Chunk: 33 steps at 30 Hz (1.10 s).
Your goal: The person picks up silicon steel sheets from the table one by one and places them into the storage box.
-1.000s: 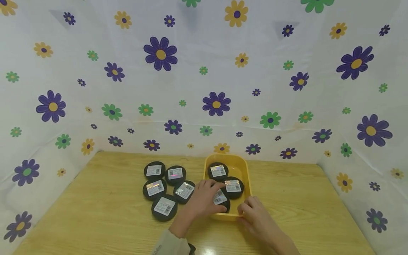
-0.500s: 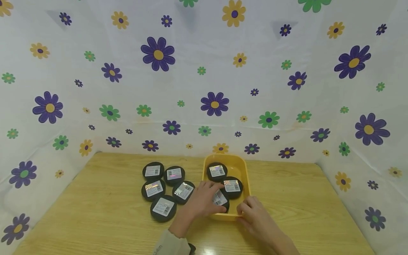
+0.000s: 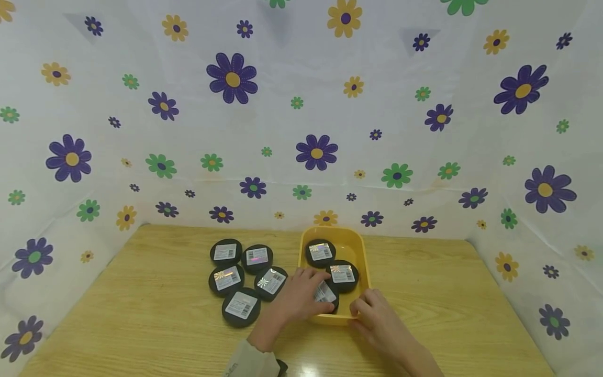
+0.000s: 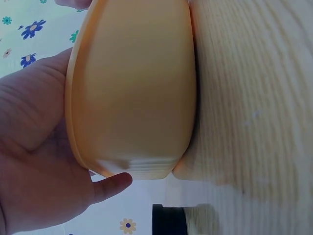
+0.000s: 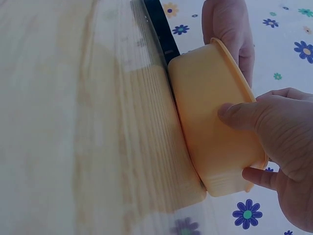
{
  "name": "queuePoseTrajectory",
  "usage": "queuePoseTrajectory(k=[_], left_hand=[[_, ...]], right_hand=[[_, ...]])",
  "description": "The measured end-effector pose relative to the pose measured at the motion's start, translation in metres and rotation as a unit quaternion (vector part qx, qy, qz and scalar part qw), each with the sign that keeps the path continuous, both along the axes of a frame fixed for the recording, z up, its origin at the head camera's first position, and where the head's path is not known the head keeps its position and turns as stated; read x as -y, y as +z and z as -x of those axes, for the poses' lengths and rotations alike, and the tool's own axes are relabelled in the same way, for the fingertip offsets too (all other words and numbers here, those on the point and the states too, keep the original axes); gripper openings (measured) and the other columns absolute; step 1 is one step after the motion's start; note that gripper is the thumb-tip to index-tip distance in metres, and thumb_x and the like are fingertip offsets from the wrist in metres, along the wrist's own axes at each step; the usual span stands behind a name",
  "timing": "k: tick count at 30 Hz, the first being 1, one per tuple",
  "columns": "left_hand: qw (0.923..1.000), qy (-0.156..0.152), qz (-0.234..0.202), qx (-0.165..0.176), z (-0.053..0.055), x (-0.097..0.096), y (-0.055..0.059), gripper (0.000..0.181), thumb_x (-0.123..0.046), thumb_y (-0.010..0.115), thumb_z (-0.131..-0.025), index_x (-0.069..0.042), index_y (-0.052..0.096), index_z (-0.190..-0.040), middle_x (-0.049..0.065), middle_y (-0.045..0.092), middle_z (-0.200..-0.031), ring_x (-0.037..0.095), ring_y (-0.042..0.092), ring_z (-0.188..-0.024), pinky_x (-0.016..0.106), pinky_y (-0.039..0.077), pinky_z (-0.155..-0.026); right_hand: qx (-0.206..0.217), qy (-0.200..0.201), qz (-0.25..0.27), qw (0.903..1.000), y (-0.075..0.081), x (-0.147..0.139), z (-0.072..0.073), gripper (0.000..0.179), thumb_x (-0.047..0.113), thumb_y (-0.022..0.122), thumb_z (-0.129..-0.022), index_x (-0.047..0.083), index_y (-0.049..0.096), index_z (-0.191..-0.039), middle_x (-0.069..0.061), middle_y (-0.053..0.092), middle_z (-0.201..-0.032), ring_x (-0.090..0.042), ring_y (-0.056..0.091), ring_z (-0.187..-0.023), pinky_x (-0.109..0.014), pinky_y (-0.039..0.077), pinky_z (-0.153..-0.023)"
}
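Note:
A yellow plastic tub (image 3: 365, 262) stands on the table with black, flat round containers inside, each with a white barcode label: one at the back (image 3: 320, 253), one in the middle (image 3: 343, 275), one at the front left (image 3: 327, 294). My left hand (image 3: 299, 296) reaches over the tub's left rim. Its thumb and index finger span the front-left round container, covering part of it; the other fingertips are hidden. At the front right corner, my right hand (image 3: 377, 319) grips the tub's rim, its thumb (image 5: 234, 115) on the outer wall in the right wrist view.
Left of the tub, several more black round containers (image 3: 241, 308) lie label-up in a loose group on the wooden table (image 3: 155, 303). One (image 3: 271, 284) is close beside my left hand. A white flower-print cloth (image 3: 264, 131) surrounds the table at the back and sides.
The head view has shifted very slightly. Both hands, the tub and the round containers keep the same places.

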<state>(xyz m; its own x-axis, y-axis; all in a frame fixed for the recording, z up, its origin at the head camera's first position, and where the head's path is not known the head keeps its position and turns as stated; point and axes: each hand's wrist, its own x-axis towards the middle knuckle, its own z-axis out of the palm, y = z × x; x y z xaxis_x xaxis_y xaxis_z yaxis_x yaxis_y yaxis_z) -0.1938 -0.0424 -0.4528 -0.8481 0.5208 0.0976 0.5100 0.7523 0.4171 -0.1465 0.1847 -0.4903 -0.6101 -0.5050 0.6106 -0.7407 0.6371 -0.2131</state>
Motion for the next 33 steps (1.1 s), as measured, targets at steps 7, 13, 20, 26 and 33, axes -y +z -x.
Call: queuePoseTrajectory(k=[7, 13, 20, 26, 33], left_hand=[[1.0, 0.003, 0.005, 0.004, 0.0001, 0.0013, -0.0003, 0.059, -0.042, 0.074, -0.085, -0.014, 0.057, -0.134, 0.011, 0.058, -0.126, 0.028, 0.05, -0.114, 0.053, 0.042, -0.098], [0.9999, 0.005, 0.013, 0.005, 0.0, 0.0017, -0.0004, 0.057, -0.041, 0.073, -0.086, -0.013, 0.058, -0.134, 0.011, 0.058, -0.127, 0.028, 0.051, -0.115, 0.053, 0.042, -0.099], [0.9998, 0.001, 0.017, -0.004, -0.0012, 0.0012, -0.0013, 0.052, -0.039, 0.067, -0.092, -0.012, 0.057, -0.135, 0.012, 0.059, -0.127, 0.03, 0.051, -0.115, 0.054, 0.042, -0.098], [0.9998, -0.004, 0.018, -0.011, -0.0028, 0.0025, -0.0013, 0.052, -0.037, 0.066, -0.094, -0.011, 0.054, -0.137, 0.014, 0.058, -0.129, 0.033, 0.051, -0.119, 0.054, 0.041, -0.101], [0.9996, -0.013, 0.014, -0.022, -0.0078, 0.0063, 0.0071, 0.053, -0.033, 0.067, -0.093, -0.009, 0.053, -0.138, 0.016, 0.057, -0.13, 0.035, 0.051, -0.119, 0.053, 0.041, -0.102]], right_hand=[[0.007, -0.004, -0.002, 1.0, -0.0005, 0.0004, -0.0001, 0.039, 0.006, 0.087, -0.068, 0.019, 0.055, -0.087, 0.009, 0.045, -0.088, -0.01, 0.043, -0.085, -0.026, 0.041, -0.073], [0.007, -0.002, -0.002, 1.0, -0.0005, 0.0011, 0.0, 0.039, 0.006, 0.087, -0.068, 0.019, 0.055, -0.087, 0.009, 0.045, -0.088, -0.01, 0.043, -0.085, -0.025, 0.041, -0.073], [0.003, -0.003, -0.001, 1.0, -0.0009, 0.0004, -0.0006, 0.04, 0.005, 0.087, -0.067, 0.019, 0.055, -0.087, 0.01, 0.044, -0.088, -0.009, 0.042, -0.085, -0.024, 0.04, -0.073], [0.003, 0.001, 0.001, 1.0, -0.0003, -0.0006, -0.0012, 0.037, 0.006, 0.086, -0.069, 0.018, 0.056, -0.087, 0.009, 0.045, -0.088, -0.01, 0.043, -0.085, -0.025, 0.04, -0.073], [0.002, -0.005, 0.001, 1.0, -0.0017, -0.0031, -0.001, 0.034, 0.008, 0.084, -0.071, 0.019, 0.056, -0.087, 0.01, 0.044, -0.088, -0.009, 0.043, -0.085, -0.023, 0.039, -0.074]])
